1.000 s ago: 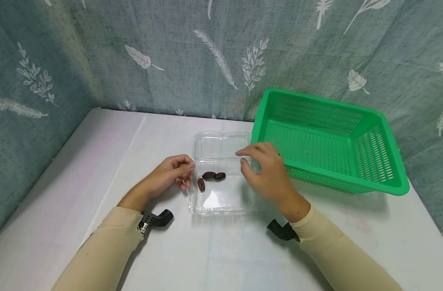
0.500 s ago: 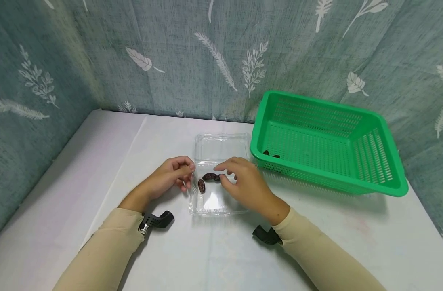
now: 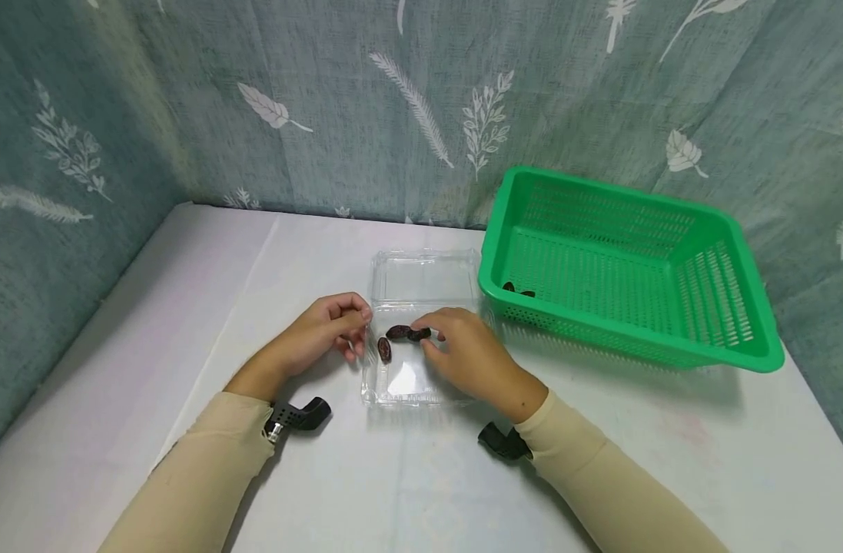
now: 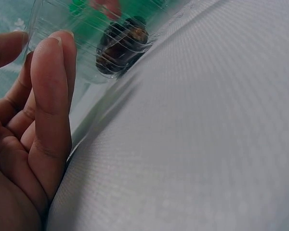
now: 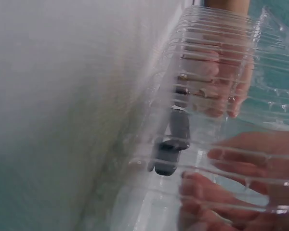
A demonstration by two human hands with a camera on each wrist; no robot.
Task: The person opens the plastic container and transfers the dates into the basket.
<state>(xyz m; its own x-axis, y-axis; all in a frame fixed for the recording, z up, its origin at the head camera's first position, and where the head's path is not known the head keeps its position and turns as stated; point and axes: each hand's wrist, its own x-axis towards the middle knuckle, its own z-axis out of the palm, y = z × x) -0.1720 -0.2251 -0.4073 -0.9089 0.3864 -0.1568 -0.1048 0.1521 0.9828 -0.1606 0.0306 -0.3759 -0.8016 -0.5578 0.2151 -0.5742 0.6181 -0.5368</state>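
Since half a second ago, the right hand (image 3: pixel 472 349) has settled slightly lower over the rightmost date (image 3: pixel 422 335); a second ago it was farther right, beside the green perforated basket (image 3: pixel 628 346). From the head, three dark brown, wrinkled oval dates are visible inside the clear plastic clamshell container (image 3: pixel 428 386), its lid (image 3: pixel 428 278) folded back flat. The middle date (image 3: pixel 396 332) lies end to end with the rightmost one; the left date (image 3: pixel 384 350) stands lengthwise near the side wall. Two more dates (image 3: pixel 528 293) lie in the basket's near left corner. The left hand (image 3: pixel 324 329) pinches the container's left edge between thumb and forefinger.

Left wrist: the dates show dark and glossy through the ribbed wall, and the thumb meets the plastic edge, the other fingers loosely bent.

Right wrist: the dates form a dark row on the container floor. Thumb and forefinger are parted around the nearest date, not closed on it; whether either touches it cannot be told.
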